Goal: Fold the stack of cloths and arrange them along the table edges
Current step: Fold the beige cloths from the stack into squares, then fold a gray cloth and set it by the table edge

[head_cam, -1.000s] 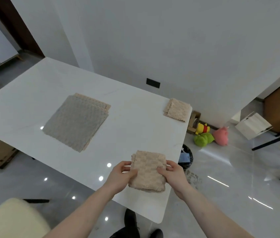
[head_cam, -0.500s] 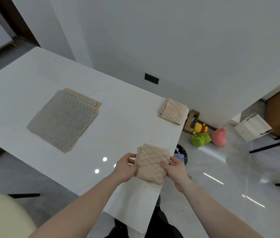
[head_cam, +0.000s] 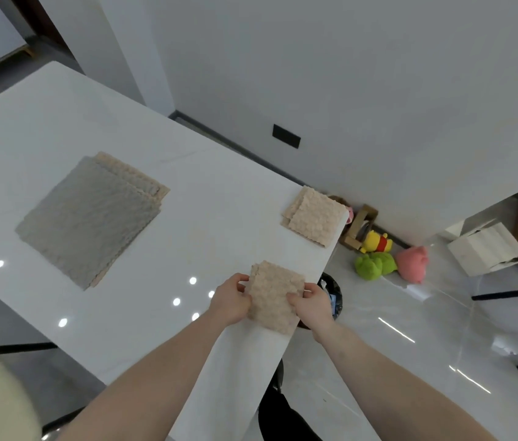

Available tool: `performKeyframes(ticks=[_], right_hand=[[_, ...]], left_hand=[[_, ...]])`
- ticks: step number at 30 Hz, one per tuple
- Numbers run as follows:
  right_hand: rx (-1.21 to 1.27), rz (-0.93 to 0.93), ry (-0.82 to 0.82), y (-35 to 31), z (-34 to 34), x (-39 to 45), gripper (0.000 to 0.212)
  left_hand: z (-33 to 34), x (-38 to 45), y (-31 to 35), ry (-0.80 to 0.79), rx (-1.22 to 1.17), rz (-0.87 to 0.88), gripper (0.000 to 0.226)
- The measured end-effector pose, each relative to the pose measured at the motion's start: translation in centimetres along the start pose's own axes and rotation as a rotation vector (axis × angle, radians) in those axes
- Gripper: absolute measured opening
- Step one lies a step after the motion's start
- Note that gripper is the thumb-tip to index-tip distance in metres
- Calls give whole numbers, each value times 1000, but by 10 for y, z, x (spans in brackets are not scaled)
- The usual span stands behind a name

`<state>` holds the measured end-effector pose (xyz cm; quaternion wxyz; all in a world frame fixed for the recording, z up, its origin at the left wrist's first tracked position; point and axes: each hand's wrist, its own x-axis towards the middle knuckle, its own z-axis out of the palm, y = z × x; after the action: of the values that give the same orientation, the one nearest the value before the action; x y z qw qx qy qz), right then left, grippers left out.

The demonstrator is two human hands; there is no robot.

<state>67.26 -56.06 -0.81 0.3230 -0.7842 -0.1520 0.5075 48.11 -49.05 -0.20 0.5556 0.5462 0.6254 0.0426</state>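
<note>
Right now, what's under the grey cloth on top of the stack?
Beige cloths peek out along the far and near edges of the grey cloth. How many lie beneath is hidden by it; the white table carries the stack.

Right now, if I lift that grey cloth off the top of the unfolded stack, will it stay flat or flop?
Probably flop: the grey cloth lies limp and thin on the stack. It likely feels light. Its bumpy weave may cling to the beige cloth beneath, so that one might drag along.

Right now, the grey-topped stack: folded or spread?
Spread. The stack lies flat and full-size mid-table, much larger than the folded cloth held by both hands.
</note>
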Motion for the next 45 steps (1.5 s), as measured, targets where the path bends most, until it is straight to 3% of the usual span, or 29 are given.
performKeyframes(ticks=[12, 15, 19, 23, 29, 34, 38, 45], right_hand=[[-151, -33, 116, -15, 4, 28, 43], [-343, -198, 125, -7, -1, 19, 55], [-713, -556, 53, 13, -3, 7, 48], [-774, -483, -68, 30, 7, -5, 46], [-713, -379, 23, 29, 19, -10, 43], [-710, -394, 186, 16, 39, -34, 44], [-611, -474, 247, 1, 93, -72, 40], [-382, -523, 62, -11, 208, -173, 42]], left_hand=[[11, 30, 9, 17, 155, 122, 54], [15, 25, 4, 63, 314, 214, 60], [19, 8, -3, 98, 594, 351, 62], [18, -3, -18, -103, 682, 325, 62], [2, -1, -15, -196, 694, 406, 70], [-51, -15, -17, -88, 590, 430, 63], [-129, -27, -51, -23, 538, 471, 57], [-280, -74, -149, 54, 547, 364, 51]])
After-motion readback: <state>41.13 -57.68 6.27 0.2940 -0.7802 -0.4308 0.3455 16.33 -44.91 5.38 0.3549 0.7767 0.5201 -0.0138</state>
